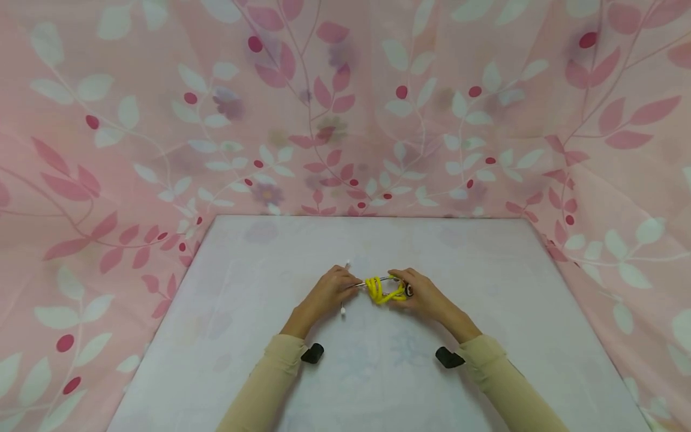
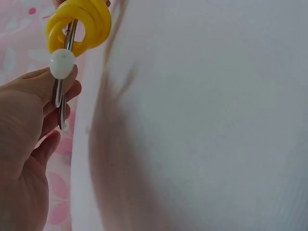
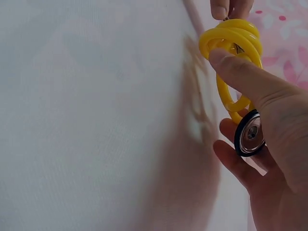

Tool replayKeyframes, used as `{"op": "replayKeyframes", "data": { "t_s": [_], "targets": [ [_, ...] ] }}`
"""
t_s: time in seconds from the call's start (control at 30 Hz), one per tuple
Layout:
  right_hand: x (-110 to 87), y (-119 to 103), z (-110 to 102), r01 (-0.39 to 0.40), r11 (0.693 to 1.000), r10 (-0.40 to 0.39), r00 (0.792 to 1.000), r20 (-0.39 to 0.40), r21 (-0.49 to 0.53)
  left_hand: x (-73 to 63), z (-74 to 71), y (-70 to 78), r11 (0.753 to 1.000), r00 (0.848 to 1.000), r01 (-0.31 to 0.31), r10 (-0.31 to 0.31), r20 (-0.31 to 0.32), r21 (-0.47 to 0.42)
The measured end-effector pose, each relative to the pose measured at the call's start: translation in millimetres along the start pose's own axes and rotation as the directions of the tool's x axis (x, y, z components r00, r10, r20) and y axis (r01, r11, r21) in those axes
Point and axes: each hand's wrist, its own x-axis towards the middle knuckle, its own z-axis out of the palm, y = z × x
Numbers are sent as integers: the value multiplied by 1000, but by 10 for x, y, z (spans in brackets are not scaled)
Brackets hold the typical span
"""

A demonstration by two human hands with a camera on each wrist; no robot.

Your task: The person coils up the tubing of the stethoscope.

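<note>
A stethoscope with yellow tubing point(image 1: 375, 290) is held up between both hands over the middle of the table. The tubing is wound in several coils around its metal ear tubes point(image 2: 70, 36). My left hand point(image 1: 328, 291) pinches these ear tubes, and a white ear tip point(image 2: 62, 63) shows close by its thumb. On the other side, my right hand point(image 1: 423, 295) holds the coiled tubing, its thumb point(image 3: 236, 67) lying across the loops. The round chest piece point(image 3: 250, 134), dark-rimmed and metallic, sits by the right palm, partly covered by that hand.
A white cloth-covered table point(image 1: 378, 384) lies under the hands. Pink leaf-patterned curtains point(image 1: 345, 120) stand around its back and sides. Black wrist devices point(image 1: 313, 353) jut inward from both sleeves.
</note>
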Motion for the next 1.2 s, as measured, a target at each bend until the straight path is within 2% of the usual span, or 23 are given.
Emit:
{"op": "replayKeyframes", "data": {
  "t_s": [0.2, 0.4, 0.67, 0.9, 1.1, 1.2],
  "targets": [
    [32, 64, 21, -42, 999, 42, 999, -14, -15, -36, 44, -44, 998, 999, 37, -37, -4, -49],
    [54, 93, 19, -42, 999, 42, 999, -16, -10, -8, 55, -66, 991, 996, 93, -93, 12, -97],
    [57, 123, 17, -34, 999, 34, 999, -6, -4, 28, 60, -102, 984, 993, 113, -115, -2, -135],
    [62, 98, 23, -70, 997, 70, 997, 23, 8, 44, 18, -98, 964, 989, 143, -147, -2, -222],
    [62, 66, 19, -90, 996, 90, 996, 26, 9, 55, 8, -87, 960, 989, 139, -147, -16, -242],
    [64, 57, 18, -106, 994, 106, 994, 32, 3, 62, -13, -78, 955, 986, 158, -166, -12, -251]
  ]
}}
